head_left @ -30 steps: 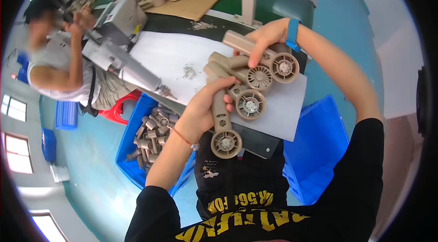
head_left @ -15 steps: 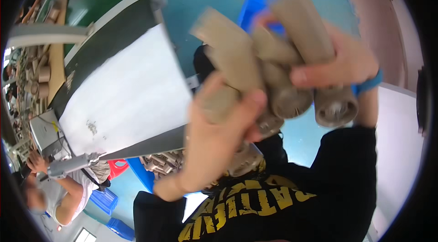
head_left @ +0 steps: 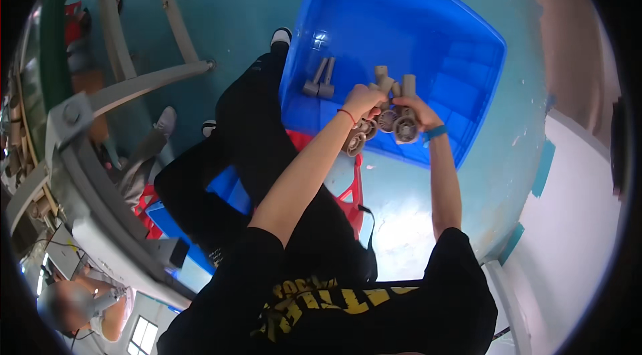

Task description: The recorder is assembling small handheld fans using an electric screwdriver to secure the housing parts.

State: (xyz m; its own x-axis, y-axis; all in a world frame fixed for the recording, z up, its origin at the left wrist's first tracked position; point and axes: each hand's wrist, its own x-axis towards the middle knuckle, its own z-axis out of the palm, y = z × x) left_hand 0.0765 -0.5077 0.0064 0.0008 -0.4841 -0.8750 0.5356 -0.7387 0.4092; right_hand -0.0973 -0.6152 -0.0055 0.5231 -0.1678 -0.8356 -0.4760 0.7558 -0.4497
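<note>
Several tan plastic housings (head_left: 406, 129), shaped like hair dryer bodies with round ribbed ends, are bunched between my two hands. Their round ends face me, and their handles point away. My left hand (head_left: 363, 102), with a thin red string at the wrist, closes around the left part of the bunch. On the other side, my right hand (head_left: 421, 114), below a blue wristband, grips the right part. Both hands are over the near side of a large blue bin (head_left: 496, 44). Inside it, left of my hands, lie two similar tan housings (head_left: 325, 84) side by side.
A red plastic stool (head_left: 352, 198) stands close to my legs. Grey metal table framing (head_left: 110, 214) rises at the left, where a co-worker (head_left: 110, 305) sits at lower left. A white wall panel (head_left: 562, 188) runs along the right.
I have turned from the white-covered workbench to the blue bin at the right. The bunch of housings has moved away from my chest and down over the bin, still in both hands.
</note>
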